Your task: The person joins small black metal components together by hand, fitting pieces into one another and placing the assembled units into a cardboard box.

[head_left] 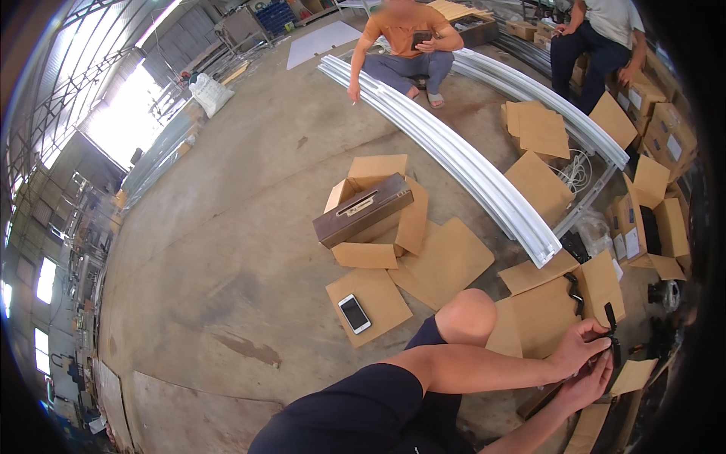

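At the lower right, my left hand (578, 349) and my right hand (587, 387) come together, fingers closed around a small black part (611, 316). A narrow piece of it sticks up above my fingertips; its kind I cannot make out. My left hand pinches it from above, while my right hand grips from below, its fingers partly hidden. Just beyond my hands lies an open cardboard box (546, 321) with a black curved piece (575, 293) at its edge. My bent knee (466, 316) is beside my left forearm.
A white phone (354, 313) lies on flat cardboard. An open carton (412, 219) holds a long brown case (364, 209). Long white metal profiles (454, 151) cross the floor. One person (404, 38) squats with a phone; another person (594, 49) sits near stacked cartons (669, 140).
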`<action>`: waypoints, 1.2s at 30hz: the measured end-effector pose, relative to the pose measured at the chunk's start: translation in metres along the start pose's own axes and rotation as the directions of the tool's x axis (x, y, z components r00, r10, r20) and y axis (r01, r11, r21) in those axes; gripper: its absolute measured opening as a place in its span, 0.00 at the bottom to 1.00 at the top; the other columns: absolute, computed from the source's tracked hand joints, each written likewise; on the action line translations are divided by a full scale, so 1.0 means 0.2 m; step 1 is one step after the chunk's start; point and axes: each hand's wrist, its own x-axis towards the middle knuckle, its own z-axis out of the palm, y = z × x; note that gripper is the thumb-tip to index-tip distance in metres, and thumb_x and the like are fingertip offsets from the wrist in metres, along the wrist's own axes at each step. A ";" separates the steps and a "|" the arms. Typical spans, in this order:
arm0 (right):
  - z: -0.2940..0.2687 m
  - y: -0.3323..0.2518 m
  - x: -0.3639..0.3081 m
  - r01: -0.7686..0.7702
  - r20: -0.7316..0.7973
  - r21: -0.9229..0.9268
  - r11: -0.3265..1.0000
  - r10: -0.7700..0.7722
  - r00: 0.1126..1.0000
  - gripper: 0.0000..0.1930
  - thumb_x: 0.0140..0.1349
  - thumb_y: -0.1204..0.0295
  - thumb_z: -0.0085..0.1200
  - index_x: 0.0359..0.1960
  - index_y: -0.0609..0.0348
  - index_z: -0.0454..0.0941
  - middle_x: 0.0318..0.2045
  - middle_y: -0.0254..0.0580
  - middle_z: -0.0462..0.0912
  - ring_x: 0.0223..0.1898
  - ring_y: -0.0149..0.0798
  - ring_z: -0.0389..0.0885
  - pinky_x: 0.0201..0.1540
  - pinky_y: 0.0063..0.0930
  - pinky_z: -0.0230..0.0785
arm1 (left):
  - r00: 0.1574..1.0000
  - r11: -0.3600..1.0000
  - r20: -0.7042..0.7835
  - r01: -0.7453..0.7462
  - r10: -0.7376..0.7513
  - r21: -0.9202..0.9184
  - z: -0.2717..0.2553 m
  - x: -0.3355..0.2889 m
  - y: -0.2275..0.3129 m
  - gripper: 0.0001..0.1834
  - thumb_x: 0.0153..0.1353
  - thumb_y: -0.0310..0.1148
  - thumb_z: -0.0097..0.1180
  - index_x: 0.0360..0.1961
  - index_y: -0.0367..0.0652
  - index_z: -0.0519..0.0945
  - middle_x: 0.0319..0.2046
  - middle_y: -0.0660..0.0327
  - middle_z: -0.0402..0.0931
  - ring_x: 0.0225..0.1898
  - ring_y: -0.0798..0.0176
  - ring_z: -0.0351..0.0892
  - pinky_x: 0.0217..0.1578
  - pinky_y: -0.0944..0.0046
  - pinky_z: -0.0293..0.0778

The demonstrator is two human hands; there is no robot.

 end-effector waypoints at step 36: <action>0.09 -0.01 0.02 0.020 0.112 0.085 0.996 -0.029 0.993 0.13 0.75 0.66 0.51 0.45 0.67 0.76 0.45 0.47 0.81 0.46 0.38 0.79 0.51 0.33 0.73 | 1.000 1.000 0.015 -0.023 0.024 -0.019 -0.01 0.03 0.04 0.07 0.67 0.25 0.59 0.42 0.37 0.74 0.36 0.62 0.81 0.39 0.74 0.77 0.40 0.70 0.76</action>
